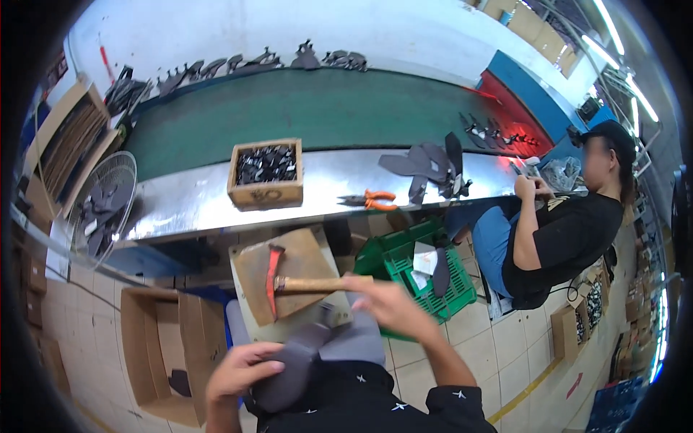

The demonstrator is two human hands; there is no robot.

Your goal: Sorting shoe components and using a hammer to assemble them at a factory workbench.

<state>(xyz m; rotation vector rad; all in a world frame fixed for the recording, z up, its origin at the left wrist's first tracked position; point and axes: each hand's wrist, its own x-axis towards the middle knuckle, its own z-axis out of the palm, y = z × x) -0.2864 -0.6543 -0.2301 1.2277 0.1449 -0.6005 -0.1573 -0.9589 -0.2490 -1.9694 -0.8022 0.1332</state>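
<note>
My left hand (249, 372) is closed on a dark grey, flat oval piece (289, 375) with a narrow end, blurred by motion, held close to my body. The fingers of my right hand (390, 307) close round the end of a hammer's wooden handle. The hammer (310, 285) has a red head and lies across a tan board (253, 252) on a pale block in front of me. The narrow end of the grey piece is near the board's front edge.
Pliers (368, 200), a wooden box of small black parts (266, 196) and several grey pieces (426, 162) lie on the metal ledge beside a green belt (289, 101). A green crate (455, 292), cardboard box (148, 361) and wire basket (130, 173) stand around. A co-worker (570, 224) sits right.
</note>
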